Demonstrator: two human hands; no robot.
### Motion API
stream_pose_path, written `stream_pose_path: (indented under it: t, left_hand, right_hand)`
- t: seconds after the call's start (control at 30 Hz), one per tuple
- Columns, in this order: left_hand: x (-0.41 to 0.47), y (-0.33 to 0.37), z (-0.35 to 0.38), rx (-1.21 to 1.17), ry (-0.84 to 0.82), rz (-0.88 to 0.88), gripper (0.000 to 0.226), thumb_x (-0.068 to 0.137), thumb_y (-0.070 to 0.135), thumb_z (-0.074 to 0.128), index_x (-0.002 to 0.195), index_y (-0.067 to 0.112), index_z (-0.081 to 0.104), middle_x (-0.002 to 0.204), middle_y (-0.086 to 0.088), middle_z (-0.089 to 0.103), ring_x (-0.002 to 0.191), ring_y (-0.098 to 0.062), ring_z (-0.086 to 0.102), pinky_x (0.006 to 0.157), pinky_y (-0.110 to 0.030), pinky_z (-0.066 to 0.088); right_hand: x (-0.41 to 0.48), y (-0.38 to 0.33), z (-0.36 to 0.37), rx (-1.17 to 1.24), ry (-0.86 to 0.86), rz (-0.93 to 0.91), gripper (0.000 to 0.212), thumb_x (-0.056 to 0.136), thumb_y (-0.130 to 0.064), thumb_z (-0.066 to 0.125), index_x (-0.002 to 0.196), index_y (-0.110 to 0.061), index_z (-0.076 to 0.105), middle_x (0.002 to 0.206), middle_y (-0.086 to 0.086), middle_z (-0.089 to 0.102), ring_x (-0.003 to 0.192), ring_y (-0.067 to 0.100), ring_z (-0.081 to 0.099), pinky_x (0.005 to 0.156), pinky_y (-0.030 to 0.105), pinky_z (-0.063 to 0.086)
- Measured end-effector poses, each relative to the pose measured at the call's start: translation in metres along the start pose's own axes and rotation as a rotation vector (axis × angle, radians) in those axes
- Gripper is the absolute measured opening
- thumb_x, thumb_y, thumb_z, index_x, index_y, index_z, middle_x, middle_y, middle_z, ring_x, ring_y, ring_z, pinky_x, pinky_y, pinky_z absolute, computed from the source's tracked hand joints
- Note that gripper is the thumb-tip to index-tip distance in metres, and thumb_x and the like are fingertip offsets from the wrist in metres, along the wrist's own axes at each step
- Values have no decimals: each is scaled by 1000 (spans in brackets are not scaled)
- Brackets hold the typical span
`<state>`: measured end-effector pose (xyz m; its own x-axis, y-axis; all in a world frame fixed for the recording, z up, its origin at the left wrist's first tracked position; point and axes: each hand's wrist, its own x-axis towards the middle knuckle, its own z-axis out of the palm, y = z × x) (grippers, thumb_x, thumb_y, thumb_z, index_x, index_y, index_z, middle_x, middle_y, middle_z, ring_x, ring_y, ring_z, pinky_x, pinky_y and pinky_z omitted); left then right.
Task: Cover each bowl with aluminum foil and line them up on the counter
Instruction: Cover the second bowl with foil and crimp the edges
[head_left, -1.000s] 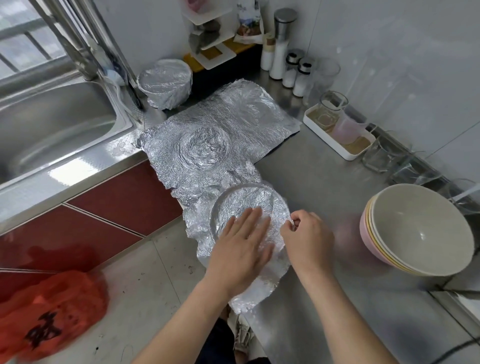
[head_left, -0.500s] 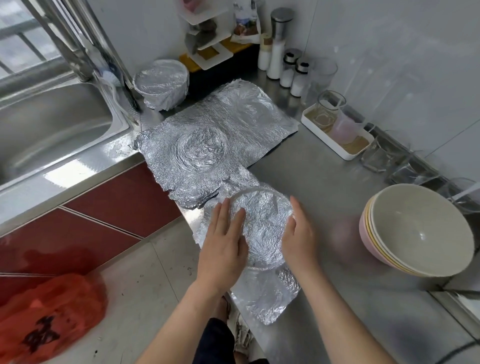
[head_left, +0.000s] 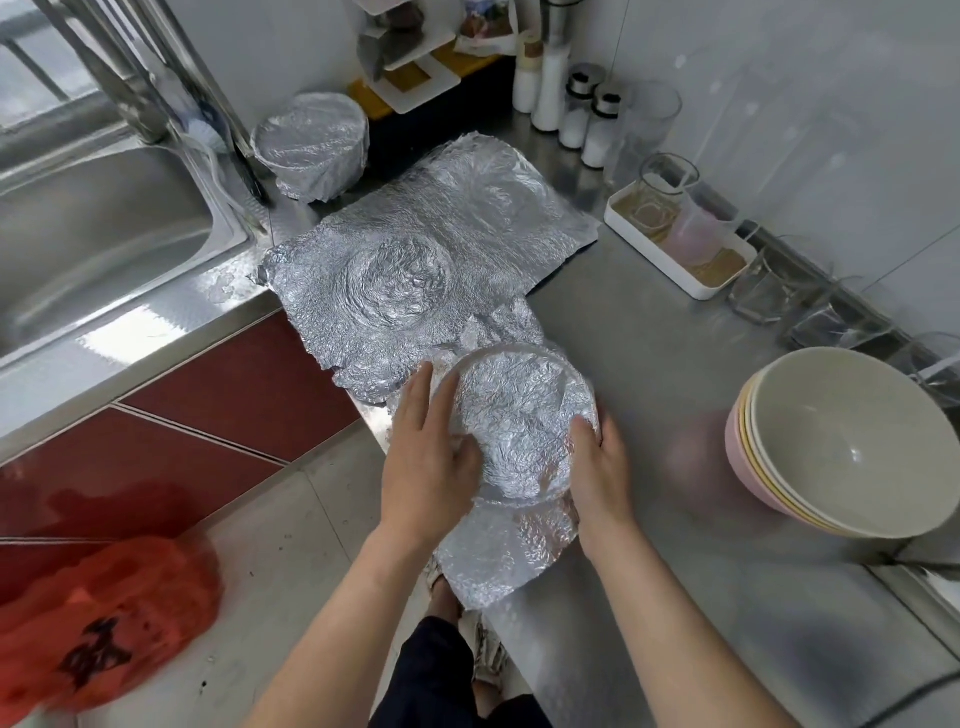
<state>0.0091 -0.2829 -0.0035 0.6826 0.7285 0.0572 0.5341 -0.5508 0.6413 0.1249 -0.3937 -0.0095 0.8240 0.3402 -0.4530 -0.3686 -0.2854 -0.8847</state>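
Since a second ago the left hand (head_left: 426, 457) has slid off the top of the foil (head_left: 519, 431) to the bowl's left side, and the right hand (head_left: 597, 473) has let go of its pinch at the rim and moved down the right side. Well left of the hands and below them, a red bag (head_left: 98, 623) lies on the floor. Beyond it, far left of the left hand, is the sink (head_left: 104, 223). Further back from the hands, beside the sink, stands a covered bowl (head_left: 311, 145), wrapped all over. Just beyond the left hand a crumpled sheet (head_left: 415, 260) lies flat on the counter (head_left: 675, 571), with a round dent pressed into it. The left hand cups the bowl (head_left: 566, 374) on its left, fingers laid along the rim and thumb bent onto the foil. The bowl sits between both hands at the counter's near edge, its top covered, and a loose flap of foil hangs off the edge below the hands. The right hand grips its right side, thumb on top; its fingers are hidden. Beyond the right hand a white tray (head_left: 675, 260) holds glass cups. Well right of the right hand sits a stack (head_left: 841, 441) of uncovered bowls.
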Motion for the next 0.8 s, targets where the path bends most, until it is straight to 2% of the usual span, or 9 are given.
stream_pose_path:
  t: [0.07,0.17,0.3,0.43,0.5,0.6,0.7,0.77,0.8]
  left_hand:
    - [-9,-1,6,-42,-28,-26,73,89,8,61,152,18,26,161,0,10,149,-18,6,118,-35,12]
    - [-15,-8,11,-18,-48,3,69,92,15,55,154,15,23,162,-2,5,150,-16,3,119,-34,11]
    - [-4,-11,7,-19,-73,29,67,91,20,52,153,13,25,162,-2,8,149,-15,5,118,-34,14]
    - [16,-21,-4,55,-94,77,73,85,14,66,149,14,33,162,-7,12,149,-26,11,117,-48,22]
    - [23,-20,-11,85,-64,86,72,82,15,69,147,12,37,160,-11,16,147,-33,16,114,-55,27]
    - [19,-8,-12,104,7,147,61,86,27,57,143,11,43,158,-12,25,145,-33,23,115,-49,26]
    - [5,7,-11,-150,122,-87,48,95,19,56,142,17,47,155,2,31,144,-14,26,117,-39,25]
    - [1,10,-16,-415,201,-356,43,98,11,51,140,22,50,140,16,49,130,4,41,111,-30,38]
    - [0,8,-18,-507,215,-437,41,100,9,48,139,21,51,118,26,60,109,15,51,98,-17,46]
  right_hand:
    - [0,1,1,10,0,-19,38,98,-20,45,136,-16,49,131,0,58,120,14,55,106,43,42]
    - [1,4,5,0,34,-51,45,100,-17,44,144,-11,39,142,6,49,130,16,47,111,41,36]
    - [3,2,5,26,53,-91,49,99,-12,46,146,-15,34,145,-2,42,126,2,43,101,18,36]
    - [7,-5,0,34,87,-136,61,100,-14,47,153,-16,17,154,-4,24,133,-3,25,101,10,26]
    - [10,-14,-5,-42,76,-181,57,100,-16,45,152,-16,21,146,-8,32,136,3,33,99,13,30]
    - [16,-25,-8,-96,-2,-209,51,101,-10,43,150,-8,28,138,8,44,121,16,38,96,29,37]
    - [21,-23,-4,-193,-59,-223,46,102,-15,41,147,-10,35,148,5,41,133,5,39,104,17,32]
    - [23,-17,-1,-249,-67,-231,44,100,-20,37,143,-13,43,145,1,47,132,7,41,112,27,33]
    - [24,-13,0,-264,-65,-223,45,99,-21,35,141,-14,46,142,0,51,131,10,45,112,34,35]
